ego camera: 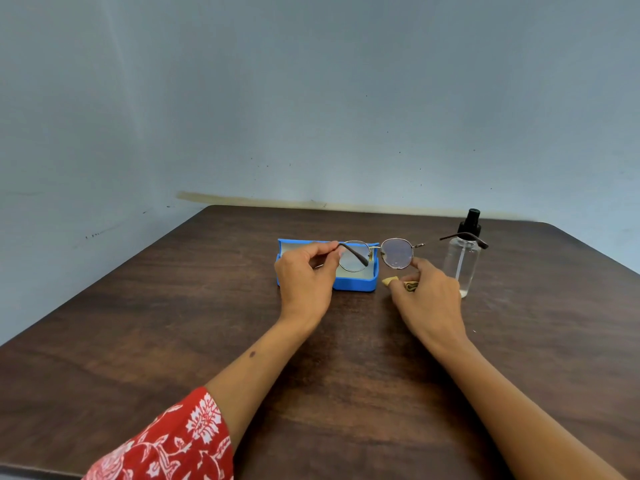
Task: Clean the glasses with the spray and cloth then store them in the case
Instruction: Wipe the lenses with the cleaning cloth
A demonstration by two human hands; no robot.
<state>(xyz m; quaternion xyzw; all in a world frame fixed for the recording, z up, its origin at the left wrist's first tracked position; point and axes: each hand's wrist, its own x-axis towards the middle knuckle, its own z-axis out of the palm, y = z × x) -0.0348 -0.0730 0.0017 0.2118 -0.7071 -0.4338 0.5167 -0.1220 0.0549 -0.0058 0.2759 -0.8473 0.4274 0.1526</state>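
Observation:
Round metal-framed glasses (396, 253) hang in the air above the table, temples unfolded. My left hand (304, 275) pinches the left end of the frame by the hinge. My right hand (427, 292) touches the lower rim of the right lens with its fingertips and also holds a small yellow cloth (410, 285) bunched under the fingers. A blue glasses case (356, 284) lies open on the table just behind my left hand. A clear spray bottle (464, 261) with a black nozzle stands upright to the right of my right hand.
The dark wooden table (207, 323) meets a pale blue wall along its far edge, and its left edge runs diagonally. A red patterned sleeve (173, 445) covers my left upper forearm at the bottom.

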